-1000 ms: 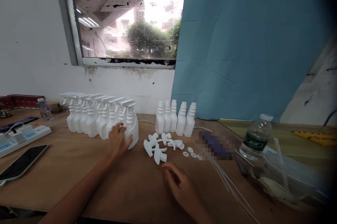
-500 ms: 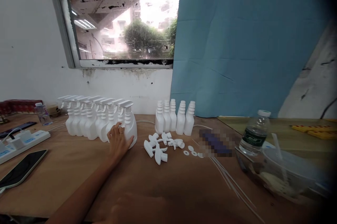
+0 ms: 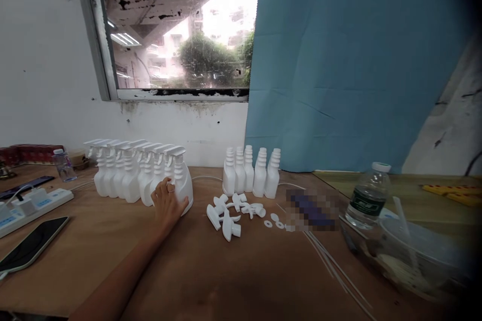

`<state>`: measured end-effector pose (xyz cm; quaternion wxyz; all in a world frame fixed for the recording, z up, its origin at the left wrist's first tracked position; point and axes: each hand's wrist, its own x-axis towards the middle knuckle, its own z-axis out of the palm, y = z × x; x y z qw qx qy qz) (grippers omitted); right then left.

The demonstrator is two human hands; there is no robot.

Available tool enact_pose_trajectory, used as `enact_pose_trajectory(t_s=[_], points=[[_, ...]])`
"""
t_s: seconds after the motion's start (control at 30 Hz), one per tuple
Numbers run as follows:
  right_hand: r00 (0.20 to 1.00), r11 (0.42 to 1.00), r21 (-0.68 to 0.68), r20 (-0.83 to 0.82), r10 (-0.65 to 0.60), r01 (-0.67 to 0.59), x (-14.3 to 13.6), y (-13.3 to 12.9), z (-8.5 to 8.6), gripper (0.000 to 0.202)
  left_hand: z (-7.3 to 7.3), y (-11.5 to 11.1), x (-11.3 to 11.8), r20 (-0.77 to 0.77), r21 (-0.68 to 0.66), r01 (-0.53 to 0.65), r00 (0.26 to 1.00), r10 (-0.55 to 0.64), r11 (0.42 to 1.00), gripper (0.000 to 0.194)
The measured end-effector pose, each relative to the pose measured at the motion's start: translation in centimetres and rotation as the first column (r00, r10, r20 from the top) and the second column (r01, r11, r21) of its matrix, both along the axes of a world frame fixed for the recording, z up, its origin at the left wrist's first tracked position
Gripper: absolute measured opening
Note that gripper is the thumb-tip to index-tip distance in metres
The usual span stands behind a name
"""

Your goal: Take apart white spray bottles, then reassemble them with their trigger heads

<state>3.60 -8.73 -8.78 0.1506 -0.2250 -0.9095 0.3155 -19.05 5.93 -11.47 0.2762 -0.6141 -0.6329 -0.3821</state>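
My left hand [image 3: 168, 205] is wrapped around the lower body of a white spray bottle [image 3: 184, 185], thumb on its right side and fingers on its left. This bottle stands upright at the near right end of a tight group of white spray bottles [image 3: 128, 180] with trigger heads on. To the right lies a loose pile of white trigger heads [image 3: 227, 225]. Behind them several white bottles [image 3: 259, 180] stand without heads. Of my right hand [image 3: 213, 303], only a dim blur shows at the bottom edge; its fingers cannot be made out.
White washers [image 3: 268, 223] and thin clear tubes [image 3: 331, 263] lie right of the trigger heads, beside a pixelated dark item [image 3: 311, 210]. Farther right are a water bottle [image 3: 367, 198] and a plastic bowl [image 3: 422, 240]. A phone [image 3: 33, 243] and power strip [image 3: 45, 205] lie left.
My left hand and the bottle it holds have shifted slightly left, closer against the group. The blurred right hand has dropped toward the bottom edge. The view has tilted a little.
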Motion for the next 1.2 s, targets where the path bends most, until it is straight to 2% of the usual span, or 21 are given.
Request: enact_pose_trajectory(t_s=[0.17,0.27,0.53,0.87,1.2], points=[[0.990,0.975,-0.177,0.078,-0.121,0.133,0.4,0.2,-1.1,0.031,0.3,0.1,-0.2,0.011,-0.005,-0.039,0.999,0.039,0.999,0.044],[0.981,0.959,-0.206,0.051,-0.187,0.193,0.0,0.0,-1.8,0.030,0.2,0.1,-0.4,0.013,-0.003,-0.050,0.999,0.050,0.999,0.043],[0.984,0.951,-0.279,-0.080,-0.161,0.133,0.3,-0.1,-3.1,0.033,-0.1,0.3,-0.7,0.024,0.010,-0.051,0.998,0.051,0.999,0.042],[0.982,0.932,-0.312,0.008,-0.190,0.183,0.2,-0.5,-1.4,0.031,-0.8,0.6,-1.3,0.004,0.019,-0.043,0.999,0.043,0.999,0.045],[0.989,0.945,-0.291,0.032,-0.144,0.147,0.3,0.1,-1.6,0.029,-0.8,0.1,-1.5,0.034,0.057,-0.009,0.999,0.007,0.998,0.048]])
